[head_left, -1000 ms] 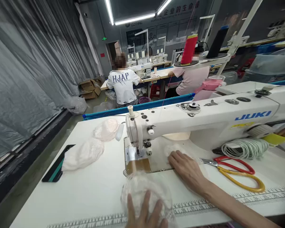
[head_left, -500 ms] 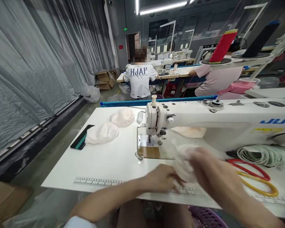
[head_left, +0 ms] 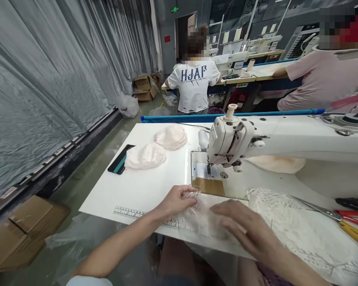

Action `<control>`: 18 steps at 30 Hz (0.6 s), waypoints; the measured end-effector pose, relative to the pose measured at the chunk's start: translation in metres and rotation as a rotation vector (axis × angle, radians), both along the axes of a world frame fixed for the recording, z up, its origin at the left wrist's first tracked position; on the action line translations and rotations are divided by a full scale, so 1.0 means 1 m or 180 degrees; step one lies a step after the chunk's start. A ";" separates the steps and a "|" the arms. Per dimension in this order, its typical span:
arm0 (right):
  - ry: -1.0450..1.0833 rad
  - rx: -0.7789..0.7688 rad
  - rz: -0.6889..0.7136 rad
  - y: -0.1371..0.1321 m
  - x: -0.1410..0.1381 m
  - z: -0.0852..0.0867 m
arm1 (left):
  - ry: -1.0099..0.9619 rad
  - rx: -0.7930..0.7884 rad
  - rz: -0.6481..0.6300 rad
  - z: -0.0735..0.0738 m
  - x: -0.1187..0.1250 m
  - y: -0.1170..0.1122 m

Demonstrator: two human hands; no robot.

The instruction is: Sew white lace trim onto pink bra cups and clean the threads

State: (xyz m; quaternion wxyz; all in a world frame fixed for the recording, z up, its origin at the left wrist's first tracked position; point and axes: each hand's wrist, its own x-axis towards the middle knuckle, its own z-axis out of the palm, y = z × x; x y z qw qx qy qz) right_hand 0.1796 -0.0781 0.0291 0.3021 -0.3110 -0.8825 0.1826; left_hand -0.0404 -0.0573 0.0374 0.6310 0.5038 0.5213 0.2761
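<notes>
My left hand [head_left: 176,202] is closed, with thumb and fingers pinching the edge of a thin white lace piece [head_left: 200,216] at the table's front. My right hand [head_left: 249,224] lies over the right side of this lace, its fingers stretched out and apart. Just behind both hands is the needle plate [head_left: 201,170] of a white sewing machine [head_left: 231,139]. To the right of my right hand spreads a heap of white lace [head_left: 289,218]. Scissors [head_left: 335,215] with red and yellow handles rest at that heap's edge.
Two pale pink lace pieces [head_left: 146,156] [head_left: 170,137] lie on the left of the table, one over a black and green flat object [head_left: 121,159]. A printed ruler [head_left: 128,211] runs along the front edge. Under the machine arm is a beige piece [head_left: 279,163]. Co-workers sit beyond.
The view has turned and moved closer. My right hand, earlier blurred and raised with lace, now lies lower over it. My left hand now pinches the lace. The heap on the right has come into sight.
</notes>
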 end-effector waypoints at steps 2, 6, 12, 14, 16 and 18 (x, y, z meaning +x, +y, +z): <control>0.0137 -0.0450 -0.0375 0.012 0.006 0.000 | 0.0119 0.0374 -0.0215 0.003 0.003 0.002; 0.0225 -0.1485 0.0297 0.035 -0.006 0.001 | 0.0191 0.0966 -0.0540 0.020 0.006 -0.003; 0.0135 -0.2090 0.0000 0.025 0.000 0.034 | 0.0484 0.0843 -0.0110 0.047 0.002 -0.020; 0.0013 -0.1933 -0.0265 0.022 0.008 0.040 | 0.0565 0.0807 -0.0108 0.044 0.005 -0.017; -0.0160 -0.1590 -0.0527 0.028 0.013 0.037 | 0.0744 0.0924 -0.0190 0.034 0.012 -0.007; -0.0337 -0.1214 -0.0723 0.039 0.013 0.025 | 0.1039 0.1014 -0.0290 0.021 0.019 0.007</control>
